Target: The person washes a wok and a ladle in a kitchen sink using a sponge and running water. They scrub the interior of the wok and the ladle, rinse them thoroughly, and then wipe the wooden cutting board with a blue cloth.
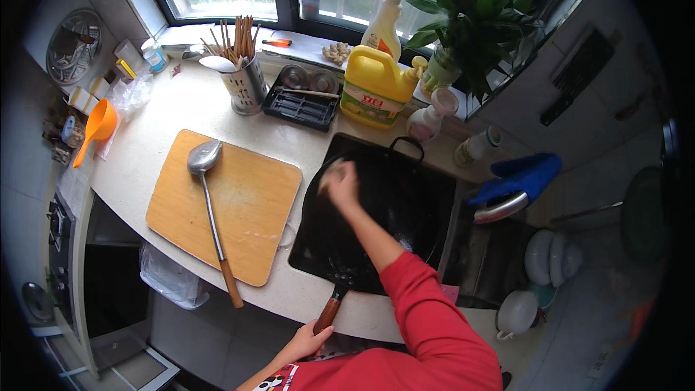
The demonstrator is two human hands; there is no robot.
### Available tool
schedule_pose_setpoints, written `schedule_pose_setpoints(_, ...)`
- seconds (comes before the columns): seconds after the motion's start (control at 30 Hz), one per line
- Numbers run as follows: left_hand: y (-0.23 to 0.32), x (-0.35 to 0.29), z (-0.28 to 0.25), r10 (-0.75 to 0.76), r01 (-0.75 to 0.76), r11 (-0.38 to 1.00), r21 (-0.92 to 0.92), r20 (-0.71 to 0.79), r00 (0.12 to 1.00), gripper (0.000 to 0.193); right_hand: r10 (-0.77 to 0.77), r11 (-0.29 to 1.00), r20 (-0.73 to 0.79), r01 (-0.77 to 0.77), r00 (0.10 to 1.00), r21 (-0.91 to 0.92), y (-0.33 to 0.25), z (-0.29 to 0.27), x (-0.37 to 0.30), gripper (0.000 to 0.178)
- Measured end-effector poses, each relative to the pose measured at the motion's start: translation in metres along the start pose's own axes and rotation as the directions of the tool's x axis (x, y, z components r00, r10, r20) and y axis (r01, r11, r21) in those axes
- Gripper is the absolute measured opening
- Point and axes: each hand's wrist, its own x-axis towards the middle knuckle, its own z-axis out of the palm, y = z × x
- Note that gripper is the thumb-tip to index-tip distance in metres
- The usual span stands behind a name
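Note:
A large black wok (394, 188) lies in the dark sink opening. My left hand (307, 342) is wrapped round its brown wooden handle (330, 311) at the counter's front edge. Inside the wok, at its far left wall, my right hand (343, 187) is closed on a small tan thing (330, 174), blurred and mostly covered by the fingers; its kind does not show. Whitish wet patches or suds mark the near part of the wok's inside. Left of the wok, a steel ladle (205, 157) with a wooden grip lies across a wooden cutting board (246, 195).
Behind stand a chopstick holder (242, 88), a black tray (300, 105), a yellow detergent jug (373, 87), a spray bottle (384, 18) and a potted plant (463, 14). To the right are a blue cloth (532, 174) and white bowls (539, 257). An orange scoop (100, 122) hangs left.

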Motion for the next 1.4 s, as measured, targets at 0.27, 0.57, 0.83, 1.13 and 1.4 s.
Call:
schedule_pose_setpoints(0.27,0.005,-0.002,0.001,-0.018,0.018,0.999,0.03,-0.014,1.0,0.03,-0.197,0.886,0.615,0.408,0.764,-0.223,-0.033,-0.038,-0.041,0.02)
schedule_pose_setpoints(0.57,-0.018,0.003,0.001,0.002,-0.008,0.973,-0.231,-0.029,1.0,0.018,-0.352,-0.055,0.477,0.491,0.805,-0.869,0.075,-0.154,0.03,0.021)
schedule_pose_setpoints(0.83,-0.018,0.004,0.002,-0.037,0.048,0.933,-0.357,0.037,0.999,0.024,-0.517,-0.034,0.689,0.793,0.507,-0.609,0.015,-0.16,0.069,0.014)
schedule_pose_setpoints(1.13,-0.022,0.004,-0.001,-0.046,0.101,0.845,-0.525,0.116,0.992,0.024,0.493,0.776,0.768,0.193,0.409,-0.6,-0.011,-0.172,-0.117,0.032)
schedule_pose_setpoints(1.4,-0.017,0.002,0.003,-0.035,0.122,0.837,-0.533,0.171,0.985,0.025,0.009,0.021,0.604,0.604,0.797,-0.797,0.028,-0.238,-0.002,0.016)
